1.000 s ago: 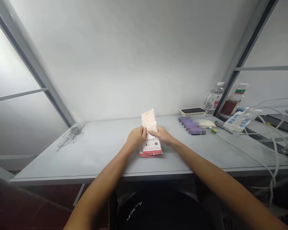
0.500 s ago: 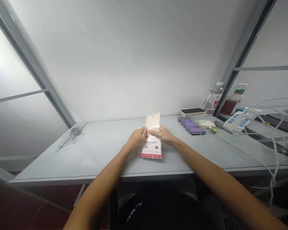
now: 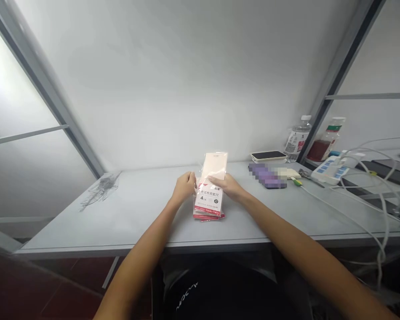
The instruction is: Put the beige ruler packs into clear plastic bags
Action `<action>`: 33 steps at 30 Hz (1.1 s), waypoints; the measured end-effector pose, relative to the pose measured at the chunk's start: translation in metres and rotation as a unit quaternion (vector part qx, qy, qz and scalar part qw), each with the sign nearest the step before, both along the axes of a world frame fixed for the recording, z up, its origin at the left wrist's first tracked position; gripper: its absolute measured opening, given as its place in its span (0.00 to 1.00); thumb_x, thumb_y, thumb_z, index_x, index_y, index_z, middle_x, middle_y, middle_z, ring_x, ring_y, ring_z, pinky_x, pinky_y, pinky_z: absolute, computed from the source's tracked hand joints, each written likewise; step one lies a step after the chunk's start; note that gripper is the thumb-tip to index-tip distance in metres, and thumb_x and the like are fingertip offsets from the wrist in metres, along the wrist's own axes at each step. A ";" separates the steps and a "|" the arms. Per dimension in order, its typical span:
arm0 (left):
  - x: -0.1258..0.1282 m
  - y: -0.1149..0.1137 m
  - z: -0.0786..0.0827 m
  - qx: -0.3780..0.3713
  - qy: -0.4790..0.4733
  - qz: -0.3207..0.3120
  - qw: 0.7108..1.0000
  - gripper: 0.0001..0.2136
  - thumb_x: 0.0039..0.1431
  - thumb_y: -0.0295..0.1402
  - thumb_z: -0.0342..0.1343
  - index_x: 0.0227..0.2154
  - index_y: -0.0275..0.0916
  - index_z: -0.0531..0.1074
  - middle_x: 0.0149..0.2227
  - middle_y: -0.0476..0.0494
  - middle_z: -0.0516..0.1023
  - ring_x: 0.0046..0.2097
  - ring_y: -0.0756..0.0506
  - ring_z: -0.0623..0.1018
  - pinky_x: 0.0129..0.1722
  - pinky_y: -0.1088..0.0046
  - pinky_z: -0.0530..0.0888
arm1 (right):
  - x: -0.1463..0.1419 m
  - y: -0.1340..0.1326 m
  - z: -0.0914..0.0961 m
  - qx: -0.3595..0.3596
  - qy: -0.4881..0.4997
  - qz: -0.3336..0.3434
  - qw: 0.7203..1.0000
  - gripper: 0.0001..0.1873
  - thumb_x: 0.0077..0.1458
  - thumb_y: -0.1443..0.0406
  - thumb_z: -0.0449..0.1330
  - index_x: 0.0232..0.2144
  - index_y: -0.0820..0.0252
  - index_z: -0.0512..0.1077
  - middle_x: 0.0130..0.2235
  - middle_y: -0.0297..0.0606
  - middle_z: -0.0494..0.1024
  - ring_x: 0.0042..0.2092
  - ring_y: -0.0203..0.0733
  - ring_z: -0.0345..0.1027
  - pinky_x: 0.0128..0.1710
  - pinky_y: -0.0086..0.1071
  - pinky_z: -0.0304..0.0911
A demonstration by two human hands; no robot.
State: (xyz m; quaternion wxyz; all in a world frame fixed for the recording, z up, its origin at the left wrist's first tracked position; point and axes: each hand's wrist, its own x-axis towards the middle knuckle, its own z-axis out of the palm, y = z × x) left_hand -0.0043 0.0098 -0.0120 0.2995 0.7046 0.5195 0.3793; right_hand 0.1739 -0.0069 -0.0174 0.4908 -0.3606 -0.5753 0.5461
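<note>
A flat ruler set in a transparent plastic sleeve (image 3: 209, 200) stands tilted on the grey table (image 3: 136, 218), with a white and red label and a peach-coloured upper part. A second red-edged packet (image 3: 208, 217) shows beneath it. My left hand (image 3: 185, 187) pinches the sleeve's left edge. Across its upper right face lie the fingers of my right hand (image 3: 227, 186).
Toward the right stand a black-topped cream device (image 3: 265, 156), a pixelated object (image 3: 267, 175), several bottles, a power strip (image 3: 326, 170) and loose white cables (image 3: 363, 209). A white wall rises behind the table.
My left hand has moved left to the sleeve's edge, uncovering more of the label. The sleeve has shifted slightly right and now stands more upright.
</note>
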 end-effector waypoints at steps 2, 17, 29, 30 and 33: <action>-0.003 0.000 0.000 -0.014 0.037 0.029 0.999 0.15 0.59 0.42 0.39 0.23 0.39 0.59 0.23 0.50 0.70 0.20 0.52 0.68 0.22 0.75 0.64 | 0.001 -0.001 0.002 -0.008 -0.003 0.005 1.000 0.20 0.43 0.55 0.64 0.35 0.64 0.74 0.38 0.44 0.78 0.39 0.49 0.72 0.40 0.40 0.66; 0.002 -0.004 0.008 -0.088 -0.159 -0.104 0.978 0.14 0.51 0.44 0.53 0.32 0.37 0.69 0.36 0.44 0.74 0.38 0.47 0.73 0.37 0.70 0.71 | 0.005 0.001 0.003 -0.006 -0.021 0.000 1.000 0.20 0.42 0.55 0.65 0.35 0.63 0.75 0.36 0.43 0.79 0.38 0.47 0.72 0.39 0.38 0.66; -0.015 0.010 0.015 -0.051 -0.157 0.057 0.985 0.11 0.53 0.41 0.50 0.25 0.37 0.65 0.25 0.47 0.72 0.27 0.51 0.71 0.29 0.74 0.69 | 0.025 0.018 0.004 -0.015 -0.052 -0.114 0.992 0.15 0.43 0.56 0.65 0.28 0.61 0.68 0.25 0.37 0.77 0.25 0.36 0.69 0.23 0.27 0.63; -0.021 0.012 0.016 -0.057 -0.092 0.090 0.990 0.11 0.54 0.40 0.47 0.27 0.37 0.66 0.26 0.47 0.73 0.27 0.51 0.72 0.28 0.74 0.69 | 0.033 0.021 0.004 -0.019 -0.061 -0.126 0.990 0.14 0.44 0.57 0.65 0.28 0.61 0.68 0.24 0.37 0.76 0.24 0.35 0.69 0.23 0.27 0.62; -0.043 0.017 0.021 -0.064 0.053 0.167 0.982 0.08 0.53 0.37 0.48 0.27 0.38 0.67 0.29 0.43 0.76 0.30 0.47 0.74 0.28 0.74 0.68 | 0.055 0.029 0.003 -0.069 -0.114 -0.124 0.983 0.14 0.43 0.61 0.66 0.29 0.61 0.67 0.24 0.38 0.77 0.23 0.34 0.67 0.21 0.26 0.60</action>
